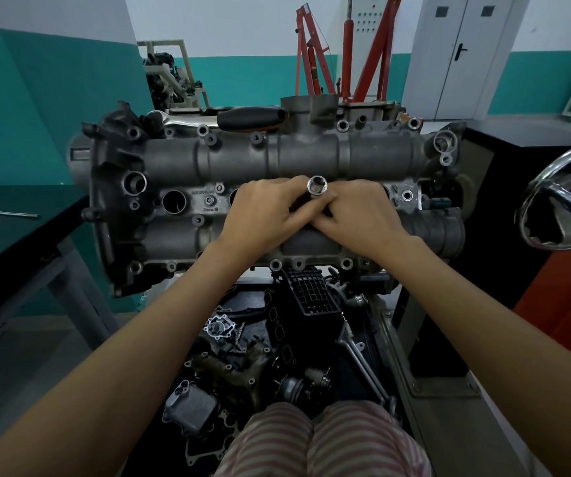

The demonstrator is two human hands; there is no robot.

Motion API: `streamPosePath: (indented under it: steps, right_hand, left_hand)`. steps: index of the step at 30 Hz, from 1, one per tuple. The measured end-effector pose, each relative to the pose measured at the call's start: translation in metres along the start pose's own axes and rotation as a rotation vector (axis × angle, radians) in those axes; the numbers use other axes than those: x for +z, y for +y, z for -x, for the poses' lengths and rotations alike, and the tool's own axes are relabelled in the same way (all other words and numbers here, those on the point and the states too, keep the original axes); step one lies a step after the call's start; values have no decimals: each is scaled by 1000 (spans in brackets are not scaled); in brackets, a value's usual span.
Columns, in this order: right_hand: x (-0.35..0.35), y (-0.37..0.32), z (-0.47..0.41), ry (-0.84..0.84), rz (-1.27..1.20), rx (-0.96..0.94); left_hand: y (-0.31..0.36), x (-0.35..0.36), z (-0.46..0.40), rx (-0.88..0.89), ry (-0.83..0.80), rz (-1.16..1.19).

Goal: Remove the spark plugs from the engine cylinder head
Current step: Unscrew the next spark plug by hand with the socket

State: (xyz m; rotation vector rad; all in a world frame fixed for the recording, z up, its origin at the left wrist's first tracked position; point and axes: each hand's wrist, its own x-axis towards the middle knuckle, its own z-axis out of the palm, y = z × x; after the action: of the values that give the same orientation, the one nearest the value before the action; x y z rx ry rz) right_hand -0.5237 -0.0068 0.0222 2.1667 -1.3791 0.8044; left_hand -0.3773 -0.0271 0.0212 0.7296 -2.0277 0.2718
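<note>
A grey engine cylinder head (180,160) lies crosswise in front of me on a stand. A row of round spark plug wells runs along its middle; one open well (173,202) shows at the left. A chrome socket (317,185) stands upright over the middle of the head, its hex opening facing up. My left hand (263,210) and my right hand (363,215) meet at the socket, fingers curled around its shaft from both sides. The wells under my hands are hidden. No spark plug is visible.
A ratchet with a black handle (251,118) lies on the far side of the head. Loose engine parts (242,356) fill the tray below. A chrome handwheel (566,197) stands at the right, a dark bench (19,228) at the left, a red engine crane (342,53) behind.
</note>
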Motion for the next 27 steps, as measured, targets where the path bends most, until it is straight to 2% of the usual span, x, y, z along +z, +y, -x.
streamPosePath:
  steps: [9,15,20,27]
  right_hand:
    - [-1,0,-1,-7,14,-4]
    - [-2,0,0,0,-25,23]
    - [2,0,0,3,87,-54]
    - [1,0,-1,10,29,-12]
  left_hand:
    - [0,3,1,23,41,-4]
    - [-1,1,0,-9,-13,-27]
    - [0,1,0,-2,16,-12]
    - [2,1,0,13,49,-4]
